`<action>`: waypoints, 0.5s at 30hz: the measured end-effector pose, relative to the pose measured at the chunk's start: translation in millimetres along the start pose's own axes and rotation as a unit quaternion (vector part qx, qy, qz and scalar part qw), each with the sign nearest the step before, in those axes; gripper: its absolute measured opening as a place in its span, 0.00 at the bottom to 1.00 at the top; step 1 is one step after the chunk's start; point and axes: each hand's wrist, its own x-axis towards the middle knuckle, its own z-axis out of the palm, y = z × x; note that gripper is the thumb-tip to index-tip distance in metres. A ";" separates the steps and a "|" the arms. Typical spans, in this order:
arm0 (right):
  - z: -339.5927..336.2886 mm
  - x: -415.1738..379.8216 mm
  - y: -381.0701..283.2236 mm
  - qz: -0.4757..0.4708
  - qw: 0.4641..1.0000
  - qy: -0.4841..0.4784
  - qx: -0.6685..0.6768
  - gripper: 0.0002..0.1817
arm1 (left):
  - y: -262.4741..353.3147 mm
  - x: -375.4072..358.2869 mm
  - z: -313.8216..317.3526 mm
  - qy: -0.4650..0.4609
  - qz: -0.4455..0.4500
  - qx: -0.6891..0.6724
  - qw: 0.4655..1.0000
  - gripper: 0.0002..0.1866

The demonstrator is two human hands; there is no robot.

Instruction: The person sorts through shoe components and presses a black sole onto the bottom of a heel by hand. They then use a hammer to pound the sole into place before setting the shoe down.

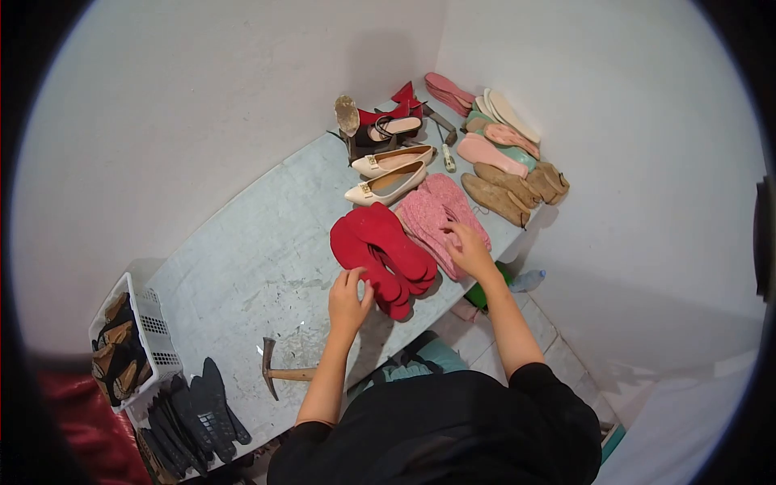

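Note:
Red shoe soles (384, 238) lie in overlapping stacks near the table's front edge. My left hand (349, 297) is at their lower left side, fingers apart and curved, with nothing seen in it. Pink textured soles (428, 212) lie in stacks just right of the red ones. Over their right part is my right hand (467, 246), its fingers spread and slightly bent, holding nothing that shows. Whether its fingertips touch the pink soles I cannot tell. Behind the stacks sits a pair of cream shoes (386, 184) with gold buckles.
A hammer (289, 373) lies left of my left arm. Dark soles (198, 412) and a white basket (149, 323) of shoe parts are at the far left. Brown wooden shoe lasts (495, 200), more insoles (491, 153) and a screwdriver-like tool (449, 158) lie at the right back.

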 end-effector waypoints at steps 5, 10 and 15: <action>-9.0 80.5 67.9 -0.062 0.995 -0.055 -0.050 0.14 | 26.3 72.1 58.0 -0.002 -0.030 -0.055 0.998 0.12; 15.5 149.6 148.1 -0.101 0.991 -0.077 -0.034 0.15 | 14.6 158.8 154.3 0.021 -0.045 -0.059 0.997 0.13; 36.3 200.0 182.2 -0.178 0.977 -0.047 -0.109 0.15 | 29.6 220.6 221.5 0.044 -0.158 0.101 0.981 0.15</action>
